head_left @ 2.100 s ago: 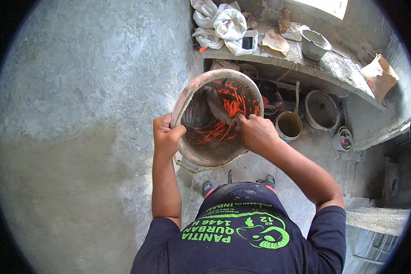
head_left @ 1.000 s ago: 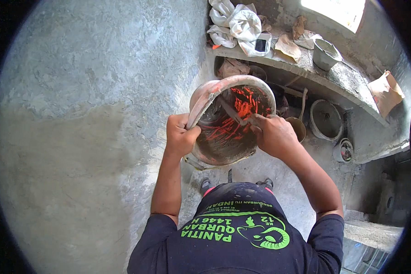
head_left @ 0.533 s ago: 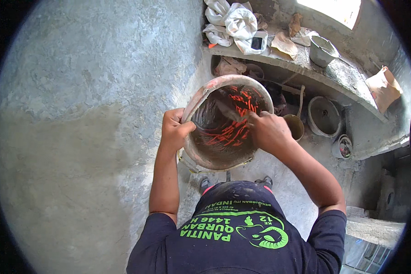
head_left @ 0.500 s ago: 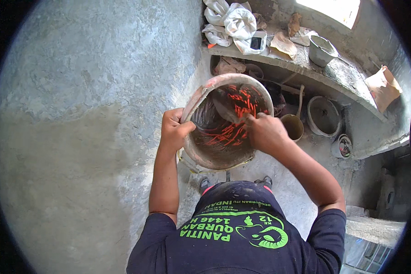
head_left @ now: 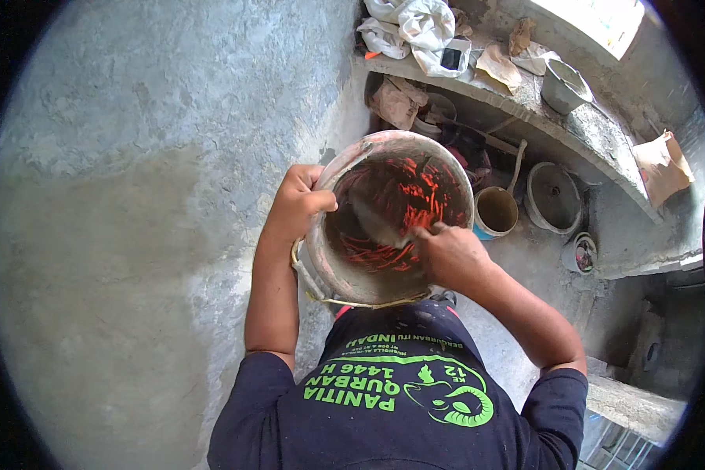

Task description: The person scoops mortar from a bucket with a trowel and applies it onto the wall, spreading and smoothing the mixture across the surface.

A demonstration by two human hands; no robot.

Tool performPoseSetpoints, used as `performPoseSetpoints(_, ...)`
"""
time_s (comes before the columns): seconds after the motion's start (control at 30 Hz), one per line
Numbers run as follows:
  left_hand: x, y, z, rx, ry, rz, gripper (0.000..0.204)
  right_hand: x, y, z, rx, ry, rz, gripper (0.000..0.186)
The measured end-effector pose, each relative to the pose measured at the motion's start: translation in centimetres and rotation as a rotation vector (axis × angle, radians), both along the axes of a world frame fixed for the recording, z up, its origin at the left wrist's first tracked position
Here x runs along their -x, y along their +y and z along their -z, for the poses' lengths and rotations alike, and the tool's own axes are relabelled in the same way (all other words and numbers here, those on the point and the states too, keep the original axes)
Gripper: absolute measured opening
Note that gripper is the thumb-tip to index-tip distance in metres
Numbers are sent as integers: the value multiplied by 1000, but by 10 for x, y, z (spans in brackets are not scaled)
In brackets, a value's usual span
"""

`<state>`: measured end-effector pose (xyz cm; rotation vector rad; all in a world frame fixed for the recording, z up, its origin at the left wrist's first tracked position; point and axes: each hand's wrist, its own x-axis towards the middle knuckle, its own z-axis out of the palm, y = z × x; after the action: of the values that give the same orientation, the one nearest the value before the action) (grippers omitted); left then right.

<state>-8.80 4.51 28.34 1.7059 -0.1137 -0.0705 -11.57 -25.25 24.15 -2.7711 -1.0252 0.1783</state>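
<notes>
A round bucket (head_left: 328,262) is held up in front of my body, its open mouth tipped toward me. Grey residue coats the inside, with red streaks showing through. My left hand (head_left: 302,202) grips the rim on the left side, thumb over the edge. Inside the mouth, my right hand (head_left: 454,254) is closed round a trowel, whose grey blade (head_left: 372,218) lies against the inner wall and is smeared by motion. The handle is hidden in my fingers. A wire bail (head_left: 352,304) hangs along the bucket's lower side.
A concrete ledge (head_left: 517,102) at the far right bears white sacks (head_left: 423,23), a phone (head_left: 451,58), torn paper and a grey bucket (head_left: 564,88). Below it stand a long-handled dipper (head_left: 517,168), a blue bucket (head_left: 495,213), a wide tub (head_left: 554,197) and a small pail (head_left: 580,253). A plastered wall (head_left: 117,235) rises at left.
The bucket has come slightly lower and turned, its bail now further round to the left. My right hand and the trowel have shifted down inside it; my left hand is a little higher.
</notes>
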Motion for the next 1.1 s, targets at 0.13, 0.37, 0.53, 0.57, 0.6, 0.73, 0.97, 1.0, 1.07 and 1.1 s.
performPoseSetpoints(0.13, -1, -8, 9, 31, 134, 119, 11, 5, -14, -27, 49, 256, -43, 21)
performPoseSetpoints(0.37, -15, -12, 41, 11, 177, 194, 29, -3, -33, -40, 95, 48, 156, 23)
performPoseSetpoints(0.53, -17, -24, 41, -2, 197, 212, 26, 18, -28, 1, 253, 322, 51, 28)
performPoseSetpoints(0.57, -18, -24, 42, -56, 226, 213, 25, 18, -32, -1, 237, 411, 25, 26)
performPoseSetpoints(0.6, -21, -24, 46, -49, 224, 211, 25, 17, -35, -7, 244, 410, 24, 26)
performPoseSetpoints(0.73, -25, -20, 58, -69, 186, 230, 23, 12, -37, -19, 88, 286, 216, 23)
performPoseSetpoints(0.97, -24, -36, 46, -163, 164, 286, 22, 32, -37, 14, 44, 294, 177, 22)
performPoseSetpoints(1.0, -25, -36, 47, -160, 166, 283, 22, 36, -41, 13, 32, 336, 122, 21)
performPoseSetpoints(1.07, -26, -32, 51, -141, 150, 286, 20, 40, -42, -1, 55, 400, 111, 18)
performPoseSetpoints(1.1, -25, -31, 55, -140, 151, 283, 20, 39, -42, -6, 57, 402, 108, 18)
